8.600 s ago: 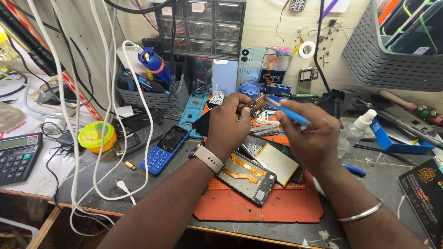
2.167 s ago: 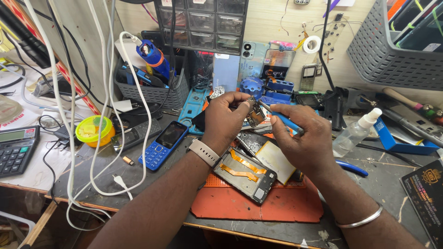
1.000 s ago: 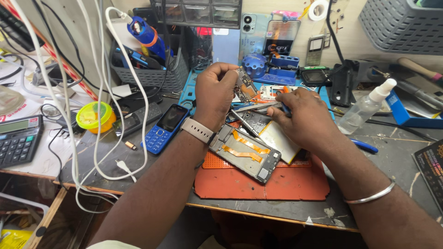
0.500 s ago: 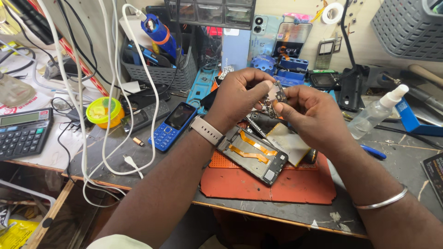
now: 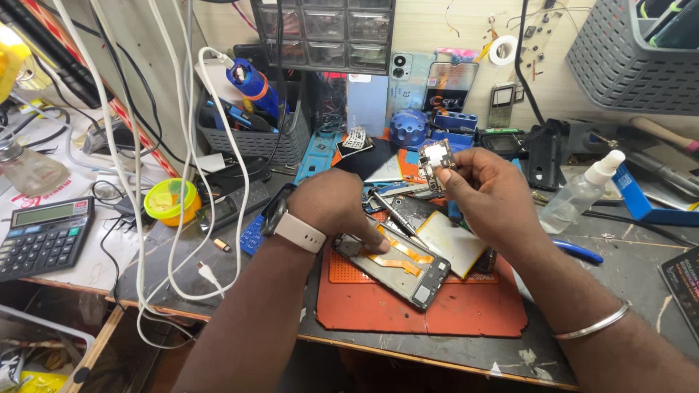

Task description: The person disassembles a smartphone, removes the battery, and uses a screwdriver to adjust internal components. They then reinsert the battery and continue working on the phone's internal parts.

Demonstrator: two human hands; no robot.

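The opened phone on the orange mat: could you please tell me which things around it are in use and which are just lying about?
In use:
- small circuit board, pinched in the right hand
- opened phone frame, under the left hand
- orange mat

Lying about:
- calculator
- spray bottle
- yellow tub
- white cables

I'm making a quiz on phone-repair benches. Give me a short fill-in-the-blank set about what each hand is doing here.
1. The right hand holds up a small ____ board.
2. The left hand presses on the opened phone frame, which lies on a ____ mat.
3. The left wrist wears a ____.
4. The calculator sits on the person's far ____.

Missing words: circuit; red; watch; left
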